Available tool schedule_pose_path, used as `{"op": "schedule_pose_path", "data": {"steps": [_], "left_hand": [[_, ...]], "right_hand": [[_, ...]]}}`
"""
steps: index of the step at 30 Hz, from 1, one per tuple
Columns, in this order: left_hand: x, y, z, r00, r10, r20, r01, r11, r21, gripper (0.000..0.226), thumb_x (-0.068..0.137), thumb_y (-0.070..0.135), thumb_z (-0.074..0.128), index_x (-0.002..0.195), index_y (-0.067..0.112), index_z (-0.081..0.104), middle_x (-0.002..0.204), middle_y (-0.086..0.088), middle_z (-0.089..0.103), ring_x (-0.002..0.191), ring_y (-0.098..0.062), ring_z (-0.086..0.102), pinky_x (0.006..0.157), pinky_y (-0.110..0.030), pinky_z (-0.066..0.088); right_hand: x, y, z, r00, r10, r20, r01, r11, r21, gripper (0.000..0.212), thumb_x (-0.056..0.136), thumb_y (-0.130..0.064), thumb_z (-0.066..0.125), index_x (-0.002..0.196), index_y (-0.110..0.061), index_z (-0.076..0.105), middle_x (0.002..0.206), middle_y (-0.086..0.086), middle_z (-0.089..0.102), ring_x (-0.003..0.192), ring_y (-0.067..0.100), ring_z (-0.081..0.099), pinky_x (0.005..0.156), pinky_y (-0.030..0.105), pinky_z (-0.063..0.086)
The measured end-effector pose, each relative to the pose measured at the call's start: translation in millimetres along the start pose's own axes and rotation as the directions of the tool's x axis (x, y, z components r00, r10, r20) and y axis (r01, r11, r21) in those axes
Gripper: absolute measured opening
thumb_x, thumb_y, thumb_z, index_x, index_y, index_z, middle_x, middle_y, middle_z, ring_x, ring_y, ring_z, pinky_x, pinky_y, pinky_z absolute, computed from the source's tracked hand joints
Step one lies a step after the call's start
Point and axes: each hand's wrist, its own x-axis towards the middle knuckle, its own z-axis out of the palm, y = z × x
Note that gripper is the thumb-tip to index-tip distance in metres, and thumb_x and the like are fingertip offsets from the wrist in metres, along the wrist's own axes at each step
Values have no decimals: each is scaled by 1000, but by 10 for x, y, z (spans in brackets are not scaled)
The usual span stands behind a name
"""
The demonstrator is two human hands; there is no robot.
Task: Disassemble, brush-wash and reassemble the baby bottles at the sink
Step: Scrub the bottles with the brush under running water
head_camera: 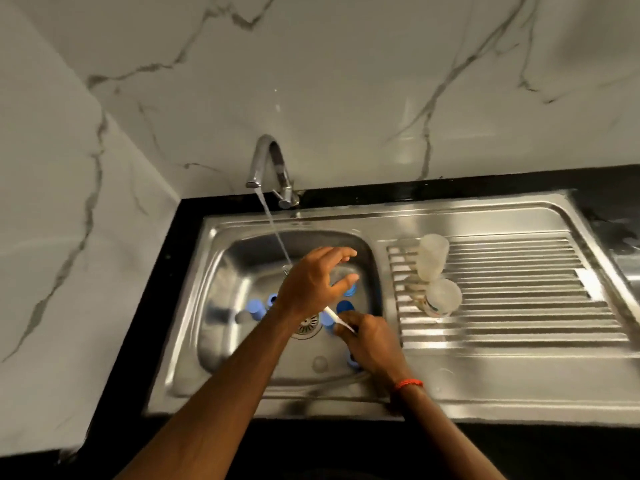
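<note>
- Black worktop (145, 327) tucked into a corner, white marble-look wall (346, 81) with grey veins behind and on the left side.
- Steel sink (221, 271) set into it, with a ribbed drainboard (519, 306) on the right.
- Chrome tap (268, 164) at the back is running; the stream of water (273, 230) lands in the basin just by the left hand.
- Two clear bottle bodies (436, 275) stand on the left end of the drainboard, touching each other, one behind the other.
- Down in the basin: a bunch of blue bottle parts (256, 308) scattered around the drain (306, 325), some left of the arms, some right. Pretty blurry, so I can't say which are caps and which are rings.
- Also a pale round piece (319, 363) near the front wall of the basin, probably a teat.
- Left hand (311, 282) hovers over the basin with fingers spread and loosely curled, nothing in it that I can make out.
- Right hand (370, 344), red band (408, 384) at the wrist, is closed around a thin white brush handle (334, 315) that angles up under the left hand.
</note>
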Motion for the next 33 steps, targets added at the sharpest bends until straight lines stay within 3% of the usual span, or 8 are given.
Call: {"op": "schedule_pose_path", "data": {"steps": [8,10,13,16,19,22,28,33], "left_hand": [[-574,-561,-440,962,-114,-249,125,992,29,3,91,23,72,92,20,73,82,8,72,68,-4,63,62,-26,54],[-713,-777,-516,935,-229,-272,239,971,4,3,89,23,74,91,20,74,81,8,73,69,-6,66,64,-29,56],[-876,-1131,-558,847,-517,-119,517,855,-40,9,84,31,76,89,24,74,83,10,74,73,-6,68,70,-33,57],[-1027,-1413,-515,674,-712,197,708,699,103,35,76,41,83,106,25,72,105,6,74,87,-9,67,76,-26,51],[-1182,-1606,-371,523,-738,426,663,667,341,69,68,44,89,129,24,61,132,0,61,111,-19,62,88,-29,48],[-1286,-1710,-213,450,-746,491,582,661,472,85,61,33,93,136,28,53,140,-5,55,121,-25,58,96,-37,51],[-1463,-1831,-7,497,-715,492,552,698,456,75,68,19,87,133,31,54,136,-3,59,119,-26,61,92,-37,54],[-1244,-1832,-81,579,-723,377,677,684,272,70,65,27,82,130,30,59,128,-5,61,111,-26,63,88,-35,55]], "right_hand": [[181,-125,82,996,82,-38,-81,996,40,20,93,-35,64,74,-42,62,59,-13,63,52,4,61,51,21,47],[206,-175,123,993,116,-37,-113,991,70,20,92,-34,66,77,-46,62,64,-14,66,58,3,65,58,29,56],[235,-212,179,988,152,-6,-150,982,112,15,92,-36,68,80,-44,64,68,-7,68,59,10,66,64,39,61],[245,-248,223,986,165,-7,-162,978,130,17,92,-34,68,79,-43,63,69,-5,68,59,13,67,64,41,61],[230,-287,284,981,195,-11,-191,970,153,7,92,-33,68,86,-36,67,69,-5,67,59,14,67,63,39,61],[186,-328,323,978,207,-28,-200,968,153,5,90,-37,69,87,-37,65,69,-2,67,57,13,67,60,33,58],[116,-335,364,972,232,-44,-226,967,118,4,90,-35,69,92,-34,66,67,-4,67,53,7,63,57,21,50],[158,-440,350,968,232,-94,-215,963,165,9,86,-42,70,84,-45,61,67,-3,67,58,12,66,61,32,59]]}}
